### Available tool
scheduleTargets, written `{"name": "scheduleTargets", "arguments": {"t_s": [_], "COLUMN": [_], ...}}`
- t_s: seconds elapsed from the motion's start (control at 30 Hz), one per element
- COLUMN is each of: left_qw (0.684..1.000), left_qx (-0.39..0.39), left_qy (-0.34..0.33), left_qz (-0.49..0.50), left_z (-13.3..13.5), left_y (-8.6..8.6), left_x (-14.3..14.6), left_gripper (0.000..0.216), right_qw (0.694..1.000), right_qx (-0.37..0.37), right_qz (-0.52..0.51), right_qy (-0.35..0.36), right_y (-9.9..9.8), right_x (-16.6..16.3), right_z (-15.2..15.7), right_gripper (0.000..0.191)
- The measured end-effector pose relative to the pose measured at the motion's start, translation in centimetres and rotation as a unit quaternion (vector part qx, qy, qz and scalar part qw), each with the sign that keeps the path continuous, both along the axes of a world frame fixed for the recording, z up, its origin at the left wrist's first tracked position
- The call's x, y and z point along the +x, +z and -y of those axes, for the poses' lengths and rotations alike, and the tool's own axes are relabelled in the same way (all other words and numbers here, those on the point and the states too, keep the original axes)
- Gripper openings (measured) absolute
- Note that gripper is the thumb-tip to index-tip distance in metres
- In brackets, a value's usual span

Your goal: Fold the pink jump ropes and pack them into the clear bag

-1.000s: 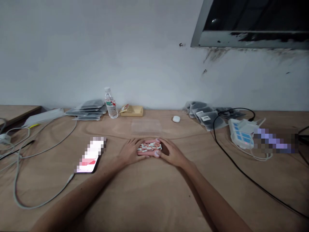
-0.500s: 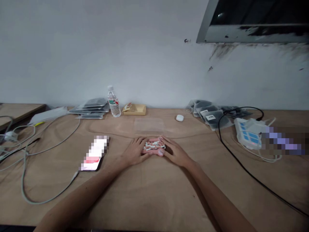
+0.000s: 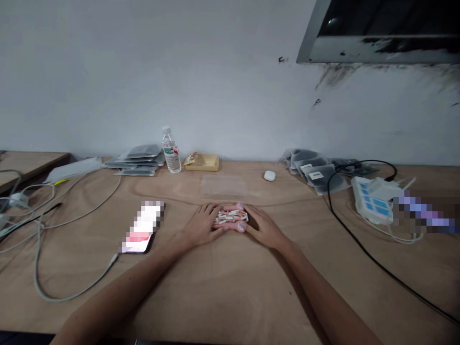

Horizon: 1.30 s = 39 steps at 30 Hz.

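Observation:
A small pink piece (image 3: 233,218) with several short white bits along its middle and two rounded, patterned ends on the right lies on the wooden table; I cannot make out its kind. My left hand (image 3: 206,225) wraps its left part, fingers on the far side and thumb along the near edge, hiding that end. Cupped at the right end, my right hand (image 3: 264,226) has its fingertips by the far corner and its thumb by the near rounded end. Both hands rest low at the tabletop.
A clear flat sheet (image 3: 223,185) lies beyond my hands. Behind it are a water bottle (image 3: 171,153), a yellow tray (image 3: 204,164) and a white case (image 3: 269,176). A phone (image 3: 142,227) with a cable lies left; bagged items (image 3: 312,172) and a power strip (image 3: 372,201) are right.
The view has shifted slightly. My right fingertips have eased a little off the far right end, so both rounded ends show more clearly. My left hand keeps its place on the piece.

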<state>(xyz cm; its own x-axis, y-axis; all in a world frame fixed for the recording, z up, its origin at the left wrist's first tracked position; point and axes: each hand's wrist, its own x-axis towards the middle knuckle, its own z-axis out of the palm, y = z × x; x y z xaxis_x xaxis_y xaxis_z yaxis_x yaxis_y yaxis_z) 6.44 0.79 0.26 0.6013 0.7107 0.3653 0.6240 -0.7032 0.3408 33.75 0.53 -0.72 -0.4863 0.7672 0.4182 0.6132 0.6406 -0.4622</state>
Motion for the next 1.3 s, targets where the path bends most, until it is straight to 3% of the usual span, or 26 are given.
{"name": "scheduleTargets", "arguments": {"t_s": [0.3, 0.4, 0.53, 0.67, 0.8, 1.0, 1.2, 1.3], "left_qw": [1.000, 1.000, 0.999, 0.999, 0.997, 0.994, 0.969, 0.967], "left_qx": [0.002, 0.002, -0.001, 0.009, 0.037, 0.016, 0.061, 0.083], "left_qy": [-0.009, -0.029, -0.040, 0.015, 0.058, 0.106, 0.241, 0.239], "left_qz": [-0.013, -0.006, 0.007, 0.031, 0.024, -0.035, -0.003, -0.015], "left_z": [-0.2, -0.2, 0.0, -0.5, -1.7, -2.9, -3.1, -3.5], "left_y": [-0.2, -0.1, -0.6, -1.1, -0.5, 0.1, 1.5, 1.7], "left_x": [-0.1, 0.2, 0.7, 0.2, -0.9, -2.2, -2.8, -3.1], "left_gripper": [0.060, 0.057, 0.058, 0.062, 0.063, 0.068, 0.030, 0.032], "right_qw": [1.000, 0.999, 0.997, 0.997, 0.997, 0.998, 0.997, 0.996], "right_qx": [-0.009, 0.013, 0.028, 0.032, 0.030, 0.021, 0.038, 0.039], "right_qz": [-0.010, 0.023, 0.066, 0.075, 0.066, 0.048, 0.056, 0.067], "right_qy": [-0.027, -0.045, -0.019, 0.008, 0.031, -0.035, -0.034, -0.047], "right_y": [0.0, 0.2, 0.4, 1.3, 1.9, 0.9, 0.8, 0.4], "right_x": [-0.2, -1.0, -2.4, -2.2, 0.5, 4.3, 3.0, 2.6], "right_z": [0.2, 0.5, 0.8, 0.7, -0.2, -1.2, -0.8, -0.9], "right_gripper": [0.061, 0.067, 0.076, 0.058, 0.055, 0.057, 0.066, 0.071]}}
